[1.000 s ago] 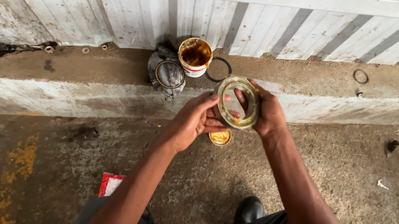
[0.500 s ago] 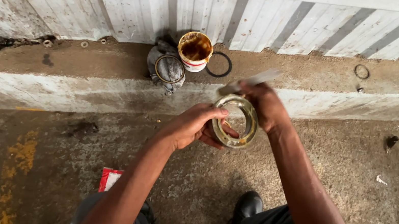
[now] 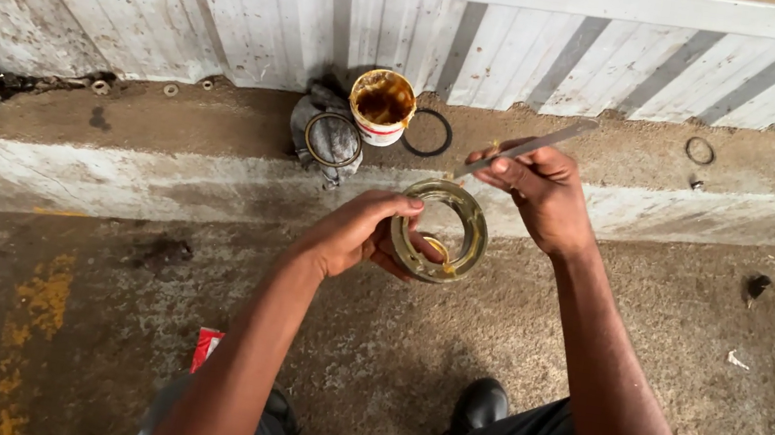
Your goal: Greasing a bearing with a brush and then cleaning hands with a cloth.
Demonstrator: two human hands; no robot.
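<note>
Ledge: a concrete ledge (image 3: 170,124) runs the whole width along the foot of a corrugated metal wall (image 3: 233,23), its front edge dropping to a rough floor (image 3: 371,345).
Open room: the ledge's right half is mostly bare, with a small ring (image 3: 700,150) near its far right end; the floor before the front edge lies open apart from scattered scraps.
On the ledge: near the middle of the back edge stand a tub of brown grease (image 3: 382,107), a black rubber ring (image 3: 427,133) just to its right, and a grey metal part (image 3: 326,138) at its left, close to the front edge.
Left hand: the left hand (image 3: 355,233) reaches in from below, forearm angled up to the right, held over the floor just in front of the ledge.
Left fingers: closed on the round greasy bearing ring (image 3: 438,231), thumb over its near left rim, fingers under it.
Right hand: the right hand (image 3: 535,192) comes from the lower right, wrist bent, level with the ledge's front edge.
Right fingers: pinched shut on a thin flat metal stick (image 3: 526,149), which slants up and right over the ledge.
Ring: tilted toward the camera, hollow centre showing, just left of and below the right knuckles; whether the stick's lower end touches its rim cannot be told.
Below: a black shoe (image 3: 480,404) and a red scrap (image 3: 207,348) on the floor.
</note>
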